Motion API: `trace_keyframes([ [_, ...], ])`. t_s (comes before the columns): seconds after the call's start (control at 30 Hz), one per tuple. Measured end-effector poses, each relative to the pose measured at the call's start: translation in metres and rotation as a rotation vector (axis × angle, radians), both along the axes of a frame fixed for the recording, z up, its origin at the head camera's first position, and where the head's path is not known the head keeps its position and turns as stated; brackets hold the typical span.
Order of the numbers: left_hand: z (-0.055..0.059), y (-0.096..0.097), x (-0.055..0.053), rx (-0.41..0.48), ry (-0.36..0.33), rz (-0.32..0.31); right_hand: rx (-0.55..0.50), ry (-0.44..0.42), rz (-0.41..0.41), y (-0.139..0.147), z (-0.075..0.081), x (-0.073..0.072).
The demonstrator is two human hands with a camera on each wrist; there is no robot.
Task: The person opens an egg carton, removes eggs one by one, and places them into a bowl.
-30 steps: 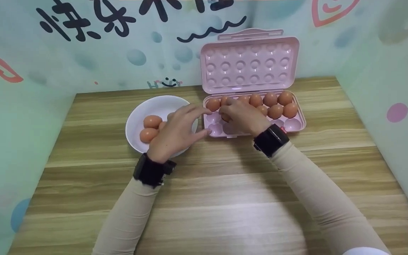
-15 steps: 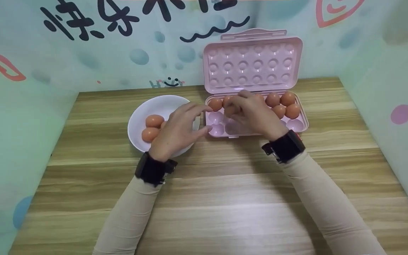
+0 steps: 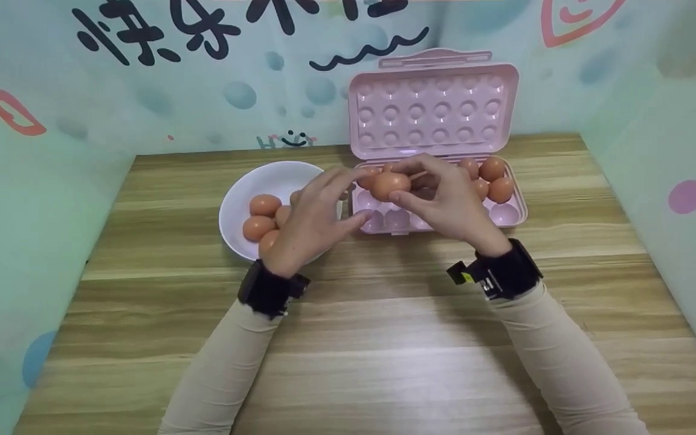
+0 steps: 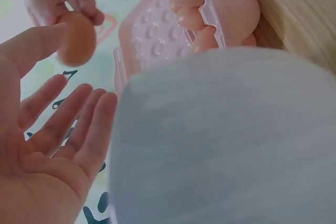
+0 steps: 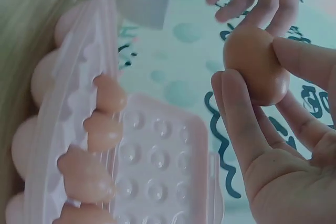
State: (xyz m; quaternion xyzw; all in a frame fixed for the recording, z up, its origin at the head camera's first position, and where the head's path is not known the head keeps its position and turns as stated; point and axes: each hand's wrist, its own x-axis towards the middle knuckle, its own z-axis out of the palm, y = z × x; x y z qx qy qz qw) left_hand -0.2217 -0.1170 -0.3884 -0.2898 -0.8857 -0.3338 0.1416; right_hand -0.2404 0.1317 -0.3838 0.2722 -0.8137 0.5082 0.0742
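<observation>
A right hand (image 3: 451, 199) pinches a brown egg (image 3: 389, 186) between thumb and fingertips, holding it clear of the pink carton (image 3: 432, 112), whose left end lies behind it in the head view. Opposite, a left hand (image 3: 312, 220) reaches toward the egg with fingers and thumb spread, grasping nothing; whether its thumb grazes the shell cannot be told. More eggs (image 3: 258, 228) lie in a white bowl (image 3: 284, 174) at left, partly hidden by the left hand, while others (image 3: 501, 190) sit in the carton's cups beneath its raised lid, with front cups bare. Both containers rest on a wooden table (image 3: 384, 362).

The egg is likely light, with a shell that is stiff but brittle, smooth enough to slide from a loose grip and apt to crack under a sharp squeeze or knock. The surest hold is probably around its widest part, several fingertips sharing a gentle, even pressure, much as the right hand's fingers sit now.
</observation>
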Motion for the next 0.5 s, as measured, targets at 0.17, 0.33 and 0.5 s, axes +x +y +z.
trace_keyframes([
  [0.17,-0.0036,0.0053,-0.0001,0.068,0.028,-0.057,-0.053,-0.047,0.037,-0.0017,0.002,0.0063],
  [0.33,-0.0059,0.0088,0.0009,0.111,0.052,-0.075,-0.05,-0.051,0.049,-0.0033,0.0015,0.0088],
  [0.5,-0.0084,0.0104,0.0017,0.122,0.113,-0.088,-0.081,-0.068,0.075,-0.0068,-0.0015,0.0112],
])
